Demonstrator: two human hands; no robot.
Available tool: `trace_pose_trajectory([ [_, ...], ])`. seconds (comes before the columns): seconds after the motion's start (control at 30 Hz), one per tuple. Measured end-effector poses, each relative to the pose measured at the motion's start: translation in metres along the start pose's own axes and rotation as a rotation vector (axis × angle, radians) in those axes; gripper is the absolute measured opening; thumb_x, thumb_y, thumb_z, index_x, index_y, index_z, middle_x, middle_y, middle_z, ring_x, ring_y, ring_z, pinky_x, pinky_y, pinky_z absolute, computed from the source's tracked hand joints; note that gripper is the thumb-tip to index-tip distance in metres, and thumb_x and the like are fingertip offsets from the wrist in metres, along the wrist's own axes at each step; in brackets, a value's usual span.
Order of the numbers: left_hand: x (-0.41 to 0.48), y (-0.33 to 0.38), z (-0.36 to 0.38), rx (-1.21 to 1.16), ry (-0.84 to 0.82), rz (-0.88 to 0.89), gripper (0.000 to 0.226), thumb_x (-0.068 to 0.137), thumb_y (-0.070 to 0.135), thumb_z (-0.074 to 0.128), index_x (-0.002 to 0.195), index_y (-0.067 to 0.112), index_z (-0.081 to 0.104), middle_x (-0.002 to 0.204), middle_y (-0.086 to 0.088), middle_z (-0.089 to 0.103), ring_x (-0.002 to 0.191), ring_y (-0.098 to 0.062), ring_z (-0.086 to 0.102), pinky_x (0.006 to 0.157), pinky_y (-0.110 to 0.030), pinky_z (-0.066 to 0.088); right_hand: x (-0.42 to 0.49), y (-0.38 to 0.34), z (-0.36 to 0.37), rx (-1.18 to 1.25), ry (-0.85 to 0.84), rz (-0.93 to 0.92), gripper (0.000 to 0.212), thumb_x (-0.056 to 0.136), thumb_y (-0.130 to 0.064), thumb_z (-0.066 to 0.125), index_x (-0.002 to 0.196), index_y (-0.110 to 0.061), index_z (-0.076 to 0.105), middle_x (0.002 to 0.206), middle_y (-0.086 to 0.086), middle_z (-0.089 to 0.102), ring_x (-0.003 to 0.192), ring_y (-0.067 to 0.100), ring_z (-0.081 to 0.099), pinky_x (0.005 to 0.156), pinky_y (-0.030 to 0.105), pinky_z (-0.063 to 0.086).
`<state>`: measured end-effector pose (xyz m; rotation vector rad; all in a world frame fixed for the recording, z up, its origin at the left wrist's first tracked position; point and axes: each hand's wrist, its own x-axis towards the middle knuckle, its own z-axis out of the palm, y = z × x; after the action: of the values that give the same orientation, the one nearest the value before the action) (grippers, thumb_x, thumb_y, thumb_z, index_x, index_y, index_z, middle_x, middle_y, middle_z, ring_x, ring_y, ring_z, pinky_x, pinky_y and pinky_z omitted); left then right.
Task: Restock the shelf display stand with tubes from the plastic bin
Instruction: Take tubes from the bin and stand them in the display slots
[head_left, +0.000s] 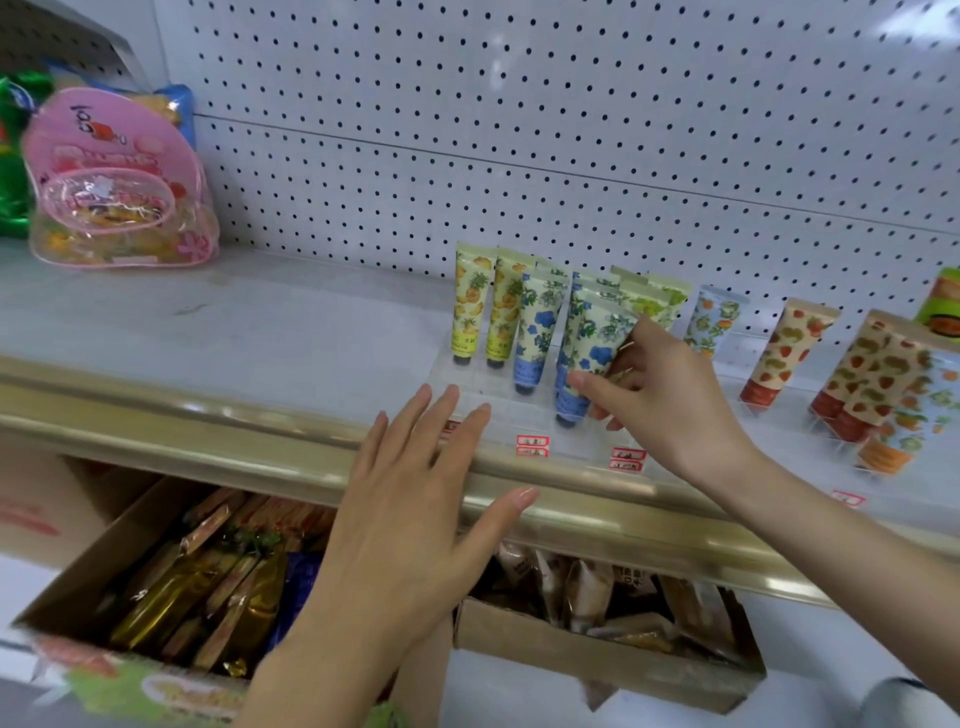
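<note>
Step in hand, as judged: one blue-flower tube (597, 332) is being seated cap-down in the clear acrylic display stand (483, 410), which is set near the front edge of the shelf (208, 322), right of centre. The tube is pinched between thumb and curled fingers of the right hand (660, 395) and tilted slightly, its dark cap low in the front row just beside a matching blue-flower tube (537, 322). The left hand (415, 499) is spread flat, fingers straight, over the gold front rail (156, 415); contact with the stand cannot be told. Next move, as judged: the cap is to be settled upright in its slot, the pinch released without the neighbours being tipped, and another tube fetched from the plastic bin, which is not in view. Materials: soft laminate tubes, flat-crimped at the top, glossy, printed; pineapple tubes (470, 306) in the stand's far left corner, strawberry tubes (784, 348) towards the shelf's right edge. Stand transparent, stepped, hard-edged, bearing red-and-white price labels (532, 446). Shelf matt and pale, backed by white pegboard (519, 130).
</note>
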<state>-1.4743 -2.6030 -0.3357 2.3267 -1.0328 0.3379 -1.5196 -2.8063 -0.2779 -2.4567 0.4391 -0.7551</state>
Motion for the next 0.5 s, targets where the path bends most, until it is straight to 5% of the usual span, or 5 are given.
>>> trace_pose_trajectory([
  [0.27,-0.0009,-0.0007,0.001,-0.035,-0.002,0.001,0.082,0.077,0.08,0.005,0.149,0.041,0.016,0.156,0.021,0.003,0.138,0.009,-0.021,0.109,-0.015,-0.022,0.0025,0.0008,0.0011,0.011,-0.017,0.011,0.027,0.084,-0.029,0.069,0.078,-0.017,0.046,0.069,0.003,0.066,0.06,0.014,0.067,0.06,0.041,0.057],
  [0.5,-0.0012,-0.0033,0.0021,-0.03,-0.007,0.011,0.08,0.079,0.08,0.005,0.149,0.041,0.013,0.155,0.022,-0.002,0.138,0.009,-0.023,0.108,-0.015,-0.023,0.0042,0.0024,0.0007,0.064,-0.039,0.039,0.021,0.084,-0.027,0.07,0.085,-0.01,0.058,0.07,0.001,0.067,0.055,0.002,0.065,0.051,0.021,0.054],
])
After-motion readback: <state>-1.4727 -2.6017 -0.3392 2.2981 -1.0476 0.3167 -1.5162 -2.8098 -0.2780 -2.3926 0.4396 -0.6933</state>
